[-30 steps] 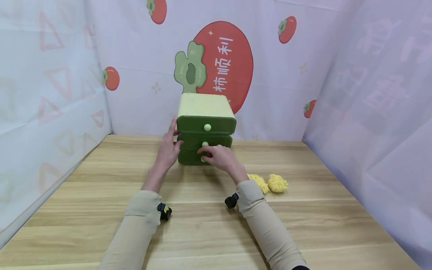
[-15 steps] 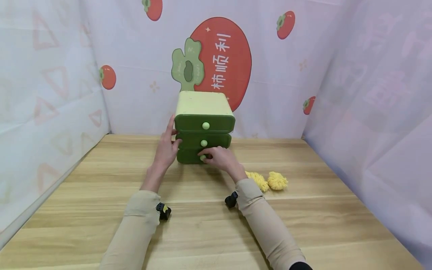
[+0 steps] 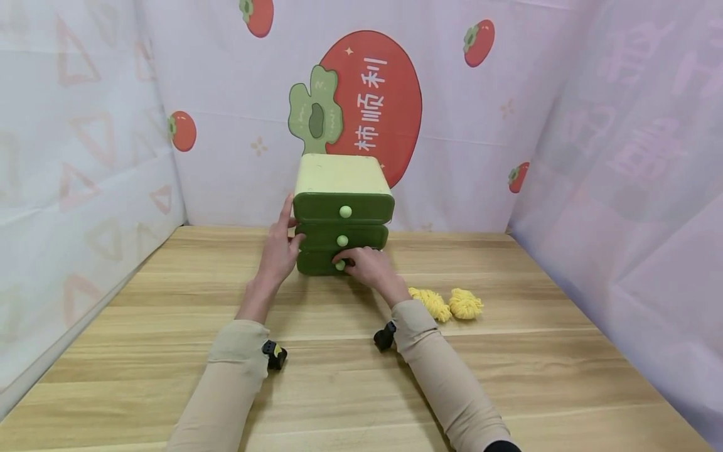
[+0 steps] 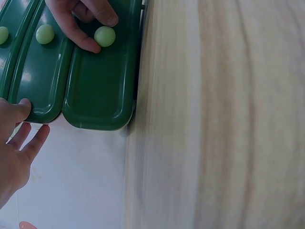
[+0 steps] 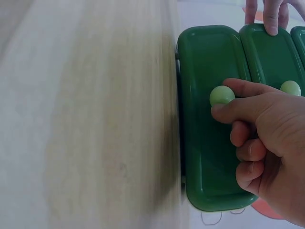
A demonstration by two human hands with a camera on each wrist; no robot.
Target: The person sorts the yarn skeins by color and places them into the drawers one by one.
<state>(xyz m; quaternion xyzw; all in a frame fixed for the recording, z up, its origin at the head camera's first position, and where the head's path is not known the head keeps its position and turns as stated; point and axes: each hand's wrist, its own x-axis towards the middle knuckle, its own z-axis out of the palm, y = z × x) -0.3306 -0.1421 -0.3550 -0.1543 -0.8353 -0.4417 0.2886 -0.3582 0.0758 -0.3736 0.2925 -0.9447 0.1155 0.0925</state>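
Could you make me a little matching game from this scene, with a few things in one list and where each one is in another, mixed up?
Things:
1. right hand
2. left hand
3. yellow pom-poms
4. persimmon picture

Places:
A. on the backdrop behind the drawer unit
B. lying on the wooden table, right of the drawers
C. against the left side of the drawer unit
D. pinching the pale knob of the bottom drawer

Pairs: 1-D, 2-C, 3-B, 4-A
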